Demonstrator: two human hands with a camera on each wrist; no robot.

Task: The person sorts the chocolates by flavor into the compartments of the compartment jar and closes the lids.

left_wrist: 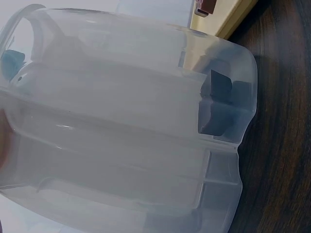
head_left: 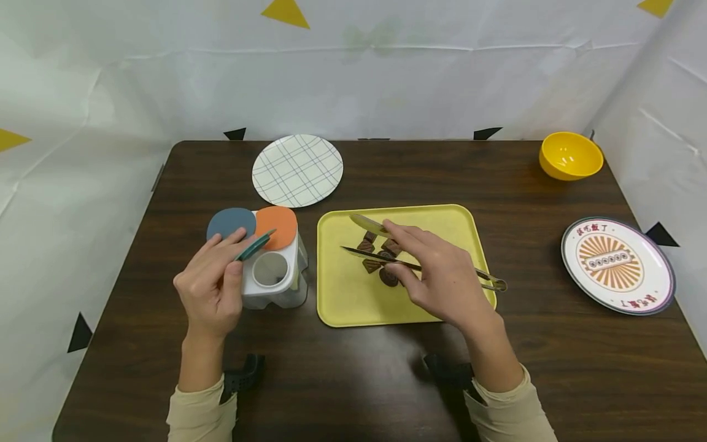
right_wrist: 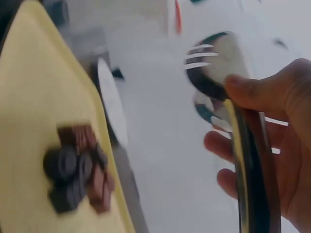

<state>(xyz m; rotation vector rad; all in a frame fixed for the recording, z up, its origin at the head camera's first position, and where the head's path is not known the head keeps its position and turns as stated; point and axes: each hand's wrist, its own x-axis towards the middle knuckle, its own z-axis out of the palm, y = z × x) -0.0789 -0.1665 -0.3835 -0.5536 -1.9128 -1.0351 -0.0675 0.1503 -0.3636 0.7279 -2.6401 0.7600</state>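
Observation:
My left hand (head_left: 212,279) is raised at the near left side of a clear storage container (left_wrist: 112,102) with a white top, and its thumb and fingers pinch a tilted teal lid (head_left: 256,244). Beside that lid, one round opening in the container's top stands uncovered. Dark chunks (left_wrist: 215,104) lie low inside the clear wall in the left wrist view. My right hand (head_left: 444,273) grips metal tongs (right_wrist: 257,170), whose arms are spread above several brown chocolates (head_left: 388,278). Between the tong tips there is nothing. The chocolates sit grouped on a yellow tray (head_left: 345,301).
A blue lid (head_left: 231,222) and an orange lid (head_left: 283,224) cover the container's far openings. Behind it lies a checked plate (head_left: 298,170). To the right are a yellow bowl (head_left: 571,156) and a patterned plate (head_left: 652,270). White sheeting (head_left: 420,86) surrounds the dark table.

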